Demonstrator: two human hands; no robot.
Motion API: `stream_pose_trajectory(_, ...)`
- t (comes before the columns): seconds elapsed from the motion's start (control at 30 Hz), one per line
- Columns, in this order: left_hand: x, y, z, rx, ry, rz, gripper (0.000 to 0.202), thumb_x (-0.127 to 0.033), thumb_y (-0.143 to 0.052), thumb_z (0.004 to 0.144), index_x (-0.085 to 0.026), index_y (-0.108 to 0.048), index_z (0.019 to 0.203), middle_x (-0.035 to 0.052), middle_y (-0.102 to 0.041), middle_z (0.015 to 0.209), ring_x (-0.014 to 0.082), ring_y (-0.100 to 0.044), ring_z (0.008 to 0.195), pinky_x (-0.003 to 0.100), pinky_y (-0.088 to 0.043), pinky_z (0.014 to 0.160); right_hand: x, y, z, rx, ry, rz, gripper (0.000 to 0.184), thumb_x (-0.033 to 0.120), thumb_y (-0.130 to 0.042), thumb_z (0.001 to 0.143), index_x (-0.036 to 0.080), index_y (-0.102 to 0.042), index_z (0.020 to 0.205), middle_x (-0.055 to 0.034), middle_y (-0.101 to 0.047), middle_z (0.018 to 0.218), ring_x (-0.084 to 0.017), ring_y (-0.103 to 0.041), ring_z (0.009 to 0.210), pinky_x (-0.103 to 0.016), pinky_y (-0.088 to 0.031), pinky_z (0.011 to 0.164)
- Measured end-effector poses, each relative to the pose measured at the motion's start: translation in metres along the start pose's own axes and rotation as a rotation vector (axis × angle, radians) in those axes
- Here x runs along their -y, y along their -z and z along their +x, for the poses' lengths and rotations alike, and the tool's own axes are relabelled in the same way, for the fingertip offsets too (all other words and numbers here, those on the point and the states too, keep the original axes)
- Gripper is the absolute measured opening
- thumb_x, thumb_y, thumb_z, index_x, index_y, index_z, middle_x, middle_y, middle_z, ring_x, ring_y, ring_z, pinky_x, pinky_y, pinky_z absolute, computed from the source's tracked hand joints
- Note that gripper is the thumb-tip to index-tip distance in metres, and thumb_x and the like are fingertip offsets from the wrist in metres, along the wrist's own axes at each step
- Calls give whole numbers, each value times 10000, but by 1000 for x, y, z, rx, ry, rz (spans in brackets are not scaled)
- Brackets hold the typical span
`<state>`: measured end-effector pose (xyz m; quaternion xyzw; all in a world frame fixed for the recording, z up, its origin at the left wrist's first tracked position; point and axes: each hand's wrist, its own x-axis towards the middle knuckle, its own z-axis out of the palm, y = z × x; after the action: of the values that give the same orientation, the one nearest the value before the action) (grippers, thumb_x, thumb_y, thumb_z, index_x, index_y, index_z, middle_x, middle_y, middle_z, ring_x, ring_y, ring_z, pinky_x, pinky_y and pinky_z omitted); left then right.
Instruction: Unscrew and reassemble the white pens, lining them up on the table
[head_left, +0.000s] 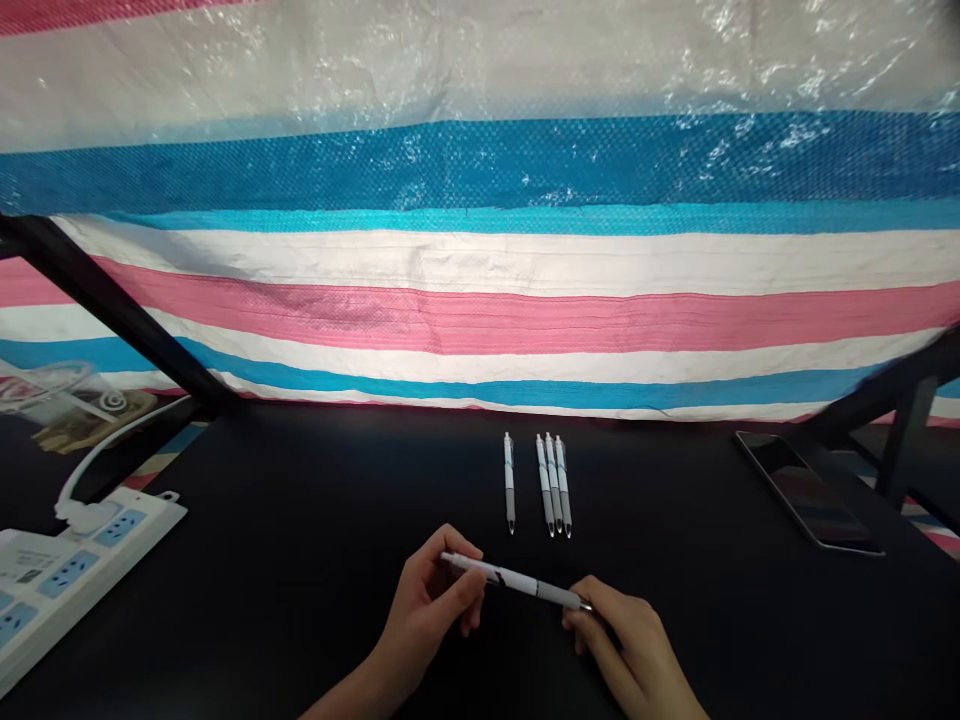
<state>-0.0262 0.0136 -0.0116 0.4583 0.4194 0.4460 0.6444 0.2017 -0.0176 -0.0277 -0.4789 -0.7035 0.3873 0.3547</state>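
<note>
A white pen with a grey grip (525, 583) is held between both hands above the black table, its tip towards the right. My left hand (431, 610) pinches the clicker end between thumb and fingers. At the tip end, my right hand (626, 635) has its fingers closed around the metal point. Farther back, a single similar pen (509, 480) lies on the table, tip facing me. To its right, a group of 3 matching pens (553, 485) lies side by side, pointing the same way.
A phone (810, 492) lies at the right. On the left sit a white power strip (90, 570) with a plug in it and, behind it, a clear plastic cup (56, 395). A striped plastic sheet (480, 320) hangs behind the black table (315, 500), between dark frame bars.
</note>
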Motion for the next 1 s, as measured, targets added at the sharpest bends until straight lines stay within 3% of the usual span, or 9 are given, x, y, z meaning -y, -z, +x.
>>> stream_pose_trajectory(0.2, -17, 12, 12, 94, -98, 114, 240, -357, -740, 799, -157, -608, 811, -34, -564, 567, 86, -524, 451, 188, -393, 447, 3, -6, -2, 97, 2, -2, 463, 484, -391, 978, 214, -444, 606, 35, -418, 528, -111, -410, 451, -242, -296, 463)
stream_pose_trajectory(0.37, -51, 16, 34, 207, -257, 218, 188, -288, -777, 759, -146, -658, 789, -7, -608, 636, 93, -556, 463, 200, -412, 459, 21, -4, 13, 312, -183, 238, 545, 591, -394, 944, 194, -490, 583, 36, -443, 481, -91, -416, 387, -208, -284, 393)
stream_pose_trajectory(0.47, -61, 6, 47, 152, -273, 139, 169, -305, -749, 791, -161, -664, 819, -37, -572, 603, 80, -535, 485, 192, -423, 499, 28, -7, 29, 347, -276, 395, 548, 642, -436, 907, 175, -534, 638, 28, -503, 506, -80, -427, 369, -191, -294, 377)
stream_pose_trajectory(0.6, -52, -8, 54, 29, -211, 57, 201, -327, -729, 814, -173, -684, 934, -16, -602, 712, 114, -593, 651, 218, -494, 639, 25, -16, 40, 325, -248, 493, 567, 666, -419, 907, 162, -539, 675, 22, -529, 524, -73, -441, 369, -180, -292, 375)
stream_pose_trajectory(0.77, -33, -14, 50, 121, -81, -6, 206, -305, -716, 833, -170, -688, 986, 21, -632, 851, 178, -684, 746, 295, -549, 713, 12, -23, 39, 364, -266, 518, 596, 685, -410, 901, 156, -543, 660, 20, -535, 504, -67, -432, 349, -179, -281, 366)
stream_pose_trajectory(0.9, -27, -17, 49, 103, -45, -101, 173, -285, -698, 852, -160, -693, 970, 36, -649, 851, 177, -686, 742, 298, -554, 712, 6, -22, 40, 430, -293, 612, 657, 712, -373, 893, 143, -566, 625, 8, -536, 468, -68, -417, 326, -187, -244, 353)
stream_pose_trajectory(1.0, -25, -19, 49, 93, -14, -156, 231, -288, -699, 850, -156, -694, 1039, 42, -641, 852, 174, -674, 738, 289, -551, 682, 7, -19, 41, 447, -263, 637, 661, 673, -379, 918, 105, -656, 723, -4, -570, 501, -67, -433, 353, -188, -266, 382)
